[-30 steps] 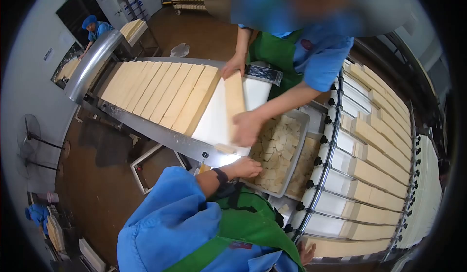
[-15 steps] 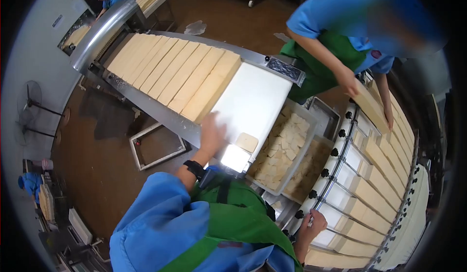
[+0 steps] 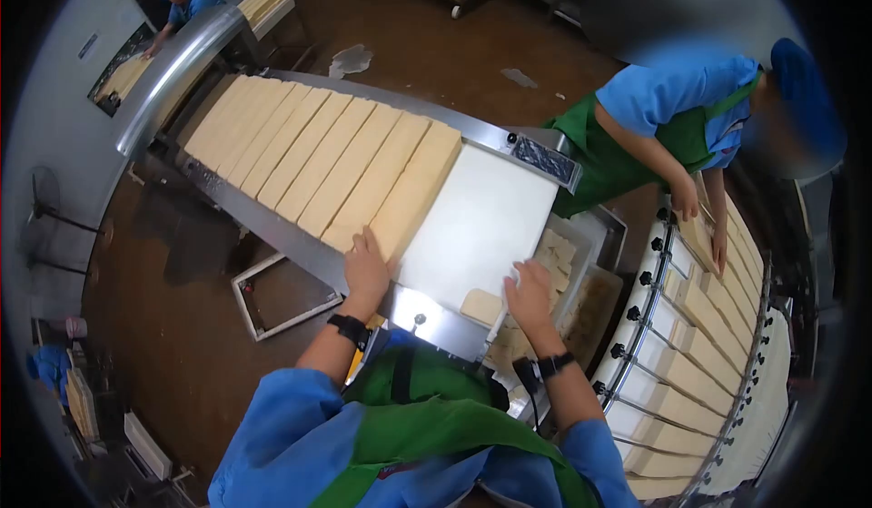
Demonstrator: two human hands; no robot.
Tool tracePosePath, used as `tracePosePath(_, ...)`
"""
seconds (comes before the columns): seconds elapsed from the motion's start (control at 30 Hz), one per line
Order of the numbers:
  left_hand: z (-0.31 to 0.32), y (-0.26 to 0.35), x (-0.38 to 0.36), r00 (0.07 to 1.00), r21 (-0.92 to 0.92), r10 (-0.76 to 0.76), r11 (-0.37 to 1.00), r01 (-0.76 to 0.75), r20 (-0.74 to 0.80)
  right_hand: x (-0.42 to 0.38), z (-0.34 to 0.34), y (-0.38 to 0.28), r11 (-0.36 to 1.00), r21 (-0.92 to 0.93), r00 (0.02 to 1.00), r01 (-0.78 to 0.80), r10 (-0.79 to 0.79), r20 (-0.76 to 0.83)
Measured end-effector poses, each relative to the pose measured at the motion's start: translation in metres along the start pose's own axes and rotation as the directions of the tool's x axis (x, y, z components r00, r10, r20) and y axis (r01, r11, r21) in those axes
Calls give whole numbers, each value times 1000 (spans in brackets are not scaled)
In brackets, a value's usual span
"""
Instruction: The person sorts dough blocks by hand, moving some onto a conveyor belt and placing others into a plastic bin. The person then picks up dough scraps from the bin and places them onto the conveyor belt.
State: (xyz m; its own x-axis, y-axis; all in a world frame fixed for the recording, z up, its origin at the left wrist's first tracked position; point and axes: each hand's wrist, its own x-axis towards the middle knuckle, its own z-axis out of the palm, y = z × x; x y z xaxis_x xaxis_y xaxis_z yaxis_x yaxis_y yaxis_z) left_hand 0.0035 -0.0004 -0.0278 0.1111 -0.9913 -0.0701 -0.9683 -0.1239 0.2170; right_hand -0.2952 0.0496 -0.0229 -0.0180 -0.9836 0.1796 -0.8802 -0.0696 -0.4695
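Several long pale loaves of bread (image 3: pixel 313 149) lie side by side on the conveyor. My left hand (image 3: pixel 366 276) rests against the near end of the last loaf (image 3: pixel 420 186), its fingertips on the bread and the fingers not wrapped round it. Over the belt's right edge is my right hand (image 3: pixel 530 297), empty, with its fingers apart and slightly bent. A single bread slice (image 3: pixel 481 305) lies flat on the white belt (image 3: pixel 481 208), just left of that hand.
A plastic bin (image 3: pixel 574 295) of loose bread slices stands below the belt. At the right, a co-worker (image 3: pixel 663 127) holds a loaf over a second conveyor (image 3: pixel 636 408) with loaves between metal guide rods. A metal hood (image 3: pixel 182 72) spans the far end. An empty frame (image 3: pixel 283 295) is on the floor.
My right hand has left the second conveyor's rail and come to the belt's right edge. My left hand has moved left onto the loaf's end. The co-worker has lowered a loaf.
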Motion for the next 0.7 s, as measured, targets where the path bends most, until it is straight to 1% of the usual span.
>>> tracePosePath(0.1, 10, -4, 2, 999, 80, 48, 996, -46, -23, 59, 45, -18, 991, -133, 996, -34, 45, 78)
tracePosePath(0.17, 3, -1, 4, 999, 104, 45, 994, -43, -13, 96, 70, -36, 981, -159, 989, -110, 124, 84)
tracePosePath(0.23, 4, 0, 2, 998, 139, 60, 989, -59, -6, 134, 90, -51, 980, -157, 986, -121, 137, 92)
tracePosePath(0.3, 6, -4, 4, 995, 194, 99, 977, -93, -22, 174, 99, -73, 975, -143, 976, -169, 186, 116)
tracePosePath(0.33, 4, -4, 5, 996, 167, 91, 982, -89, -6, 189, 102, -83, 972, -135, 970, -190, 207, 126)
tracePosePath(0.43, 2, -6, 5, 993, 156, 120, 980, -122, 24, 234, 102, -109, 974, -125, 958, -188, 210, 197)
tracePosePath(0.47, 3, -9, 4, 989, 168, 148, 975, -145, -6, 245, 115, -111, 968, -170, 970, -184, 207, 129)
tracePosePath(0.5, 6, -10, 3, 983, 186, 176, 968, -166, -42, 253, 117, -117, 968, -163, 971, -190, 209, 113)
tracePosePath(0.53, 3, -10, 4, 986, 194, 165, 967, -164, 9, 259, 118, -123, 968, -158, 971, -197, 215, 104)
tracePosePath(0.63, -9, -7, 6, 982, 160, 156, 972, -171, 103, 262, 100, -145, 953, -159, 940, -256, 284, 187)
tracePosePath(0.67, -7, -8, 7, 983, 146, 161, 974, -173, 91, 259, 93, -150, 946, -166, 920, -279, 313, 234)
tracePosePath(0.7, -6, -8, 6, 983, 131, 164, 976, -174, 82, 256, 94, -148, 938, -156, 912, -311, 340, 228)
